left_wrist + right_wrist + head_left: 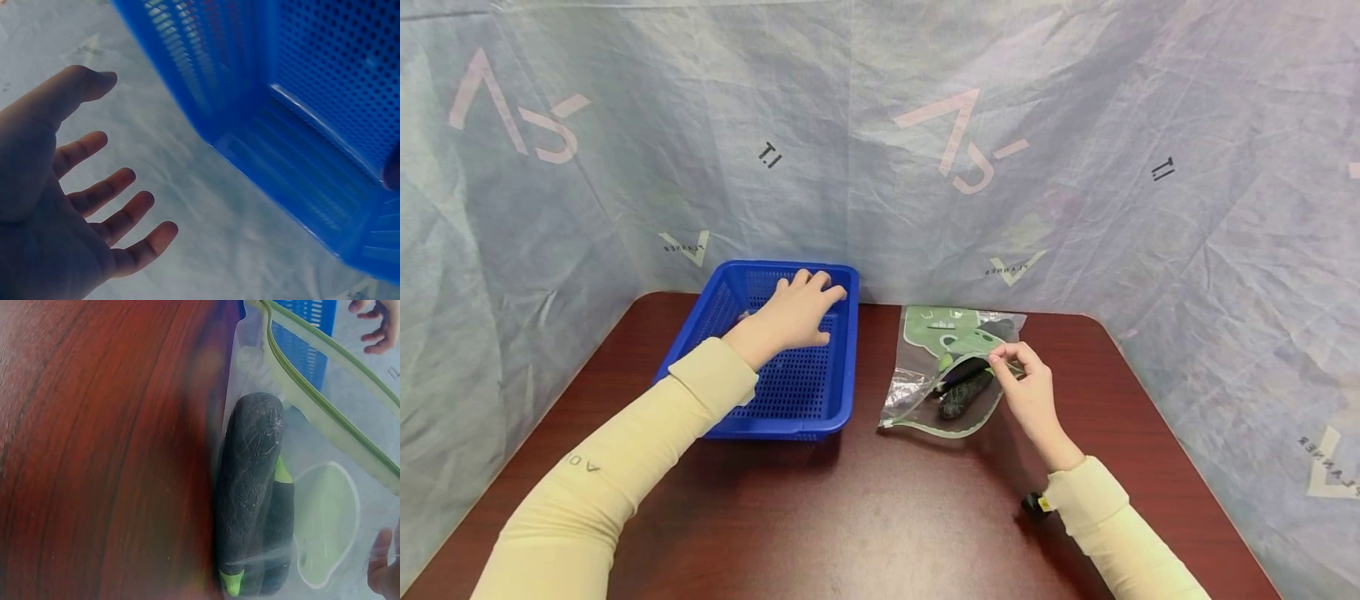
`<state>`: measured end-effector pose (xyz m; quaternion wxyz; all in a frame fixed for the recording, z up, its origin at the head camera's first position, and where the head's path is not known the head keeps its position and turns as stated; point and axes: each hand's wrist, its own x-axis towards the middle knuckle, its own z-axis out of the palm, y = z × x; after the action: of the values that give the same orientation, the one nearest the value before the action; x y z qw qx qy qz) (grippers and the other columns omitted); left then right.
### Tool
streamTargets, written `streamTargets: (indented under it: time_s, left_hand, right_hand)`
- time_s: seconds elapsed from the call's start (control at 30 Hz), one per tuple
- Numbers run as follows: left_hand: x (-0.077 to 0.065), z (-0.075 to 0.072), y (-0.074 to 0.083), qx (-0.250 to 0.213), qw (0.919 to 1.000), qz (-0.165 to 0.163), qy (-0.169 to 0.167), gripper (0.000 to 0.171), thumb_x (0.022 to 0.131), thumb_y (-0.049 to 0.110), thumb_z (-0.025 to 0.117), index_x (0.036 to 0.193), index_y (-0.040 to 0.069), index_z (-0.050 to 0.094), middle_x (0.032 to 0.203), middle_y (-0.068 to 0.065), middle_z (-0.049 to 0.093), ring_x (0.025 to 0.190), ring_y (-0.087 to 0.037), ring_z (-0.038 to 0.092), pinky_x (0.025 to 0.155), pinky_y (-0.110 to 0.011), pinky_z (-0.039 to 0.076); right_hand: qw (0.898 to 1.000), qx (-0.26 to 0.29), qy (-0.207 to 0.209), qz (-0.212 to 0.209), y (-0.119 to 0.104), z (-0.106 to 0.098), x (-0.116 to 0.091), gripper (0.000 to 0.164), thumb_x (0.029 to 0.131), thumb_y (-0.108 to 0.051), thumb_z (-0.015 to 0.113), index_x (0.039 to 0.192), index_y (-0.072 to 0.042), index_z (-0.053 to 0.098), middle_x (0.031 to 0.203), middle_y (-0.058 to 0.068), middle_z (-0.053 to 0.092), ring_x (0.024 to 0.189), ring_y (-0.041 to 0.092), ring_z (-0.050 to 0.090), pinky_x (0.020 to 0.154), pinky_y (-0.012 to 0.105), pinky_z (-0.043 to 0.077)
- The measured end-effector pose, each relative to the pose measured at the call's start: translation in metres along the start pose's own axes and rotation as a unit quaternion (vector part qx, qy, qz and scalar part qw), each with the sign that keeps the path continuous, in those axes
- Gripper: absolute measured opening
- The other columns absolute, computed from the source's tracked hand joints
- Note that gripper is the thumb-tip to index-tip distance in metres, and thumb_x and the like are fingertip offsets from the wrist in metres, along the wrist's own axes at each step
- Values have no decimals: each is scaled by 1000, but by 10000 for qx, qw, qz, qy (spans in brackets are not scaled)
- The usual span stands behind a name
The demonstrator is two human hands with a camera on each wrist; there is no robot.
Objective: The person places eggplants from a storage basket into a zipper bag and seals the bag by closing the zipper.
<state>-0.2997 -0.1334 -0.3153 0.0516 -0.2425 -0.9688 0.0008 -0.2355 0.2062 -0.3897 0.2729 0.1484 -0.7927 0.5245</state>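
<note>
My left hand (797,312) reaches over the blue plastic basket (852,358), fingers spread and holding nothing. The left wrist view shows that hand (69,187) with its fingers apart, beside the basket's rim (209,145). My right hand (1030,387) pinches the edge of a clear zip bag (917,408) between thumb and fingertips, and the bag's mouth gapes. Inside the bag lie two dark eggplants (247,475) with green stem ends, side by side. A green cartoon print (325,525) covers part of the bag.
The basket stands at the back left of the dark red wooden table (880,517), with a small pinkish thing (743,317) inside, partly hidden by my left arm. A grey printed cloth (820,100) hangs behind the table and along its sides.
</note>
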Motion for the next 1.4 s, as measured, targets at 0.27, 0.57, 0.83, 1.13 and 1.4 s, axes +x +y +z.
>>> streamTargets:
  time_s: [0.27, 0.57, 0.83, 1.13, 1.4]
  left_hand:
    - [4, 10, -30, -213, 9982, -519, -219, 64, 79, 31, 75, 135, 19, 47, 136, -16, 40, 123, -40, 33, 91, -61, 34]
    - [0, 19, -57, -499, 9905, -1127, -606, 63, 80, 29, 74, 134, 14, 46, 140, -22, 34, 125, -47, 30, 92, -64, 32]
    - [-3, 25, -76, -726, 9814, -1594, -790, 65, 80, 27, 73, 136, 9, 44, 142, -27, 30, 126, -53, 27, 93, -69, 29]
    - [-13, 32, -86, -1275, 9521, -2417, -1372, 74, 84, 24, 67, 143, 0, 30, 145, -34, 20, 129, -58, 18, 98, -69, 26]
    - [-17, 47, -90, -1409, 9307, -2841, -1822, 88, 84, 25, 65, 147, -7, 12, 145, -39, 14, 129, -59, 20, 101, -64, 28]
  right_hand:
    - [10000, 28, -56, -4, 2, 0, 0, 8, 87, -3, 64, 87, 5, 63, 80, 14, 58, 78, -2, 56, 55, 13, 41]
    - [10000, 7, -81, 39, 1, 0, 1, 8, 87, -3, 64, 88, 4, 63, 80, 13, 58, 78, -2, 56, 55, 13, 41]
    - [10000, -53, -51, -10, 0, -1, 1, 7, 87, -3, 64, 89, 4, 64, 77, 9, 56, 77, -1, 56, 54, 14, 41]
    - [10000, 31, -12, -6, 2, 1, 0, 6, 86, -1, 64, 88, 5, 64, 76, 10, 57, 75, 0, 55, 55, 14, 41]
    - [9999, 83, -15, 67, 2, 1, 0, 6, 86, -2, 64, 89, 4, 64, 77, 5, 58, 75, -1, 55, 55, 14, 42]
